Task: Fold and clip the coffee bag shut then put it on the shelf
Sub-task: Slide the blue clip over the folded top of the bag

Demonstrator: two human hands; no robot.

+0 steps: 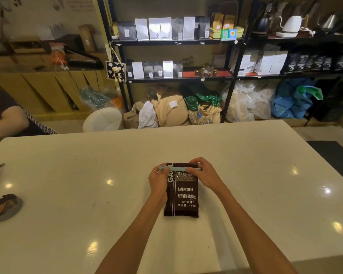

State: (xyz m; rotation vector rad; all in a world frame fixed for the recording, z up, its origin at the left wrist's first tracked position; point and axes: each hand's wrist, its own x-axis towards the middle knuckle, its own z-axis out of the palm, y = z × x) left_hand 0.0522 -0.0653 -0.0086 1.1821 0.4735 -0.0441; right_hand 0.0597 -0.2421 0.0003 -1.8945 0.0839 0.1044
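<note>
Both hands — left (159, 179), right (203, 173) — grip the clip (179, 168) across the coffee bag (183, 196) top

Both arms reach forward, left hand (159, 179) and right hand (202, 173) curled, fingers pinching close together.

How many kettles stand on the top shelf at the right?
2 clearly: a white kettle on its base, and a steel kettle further right. The dark vessels left of them are blurred, so there may be more.
</note>
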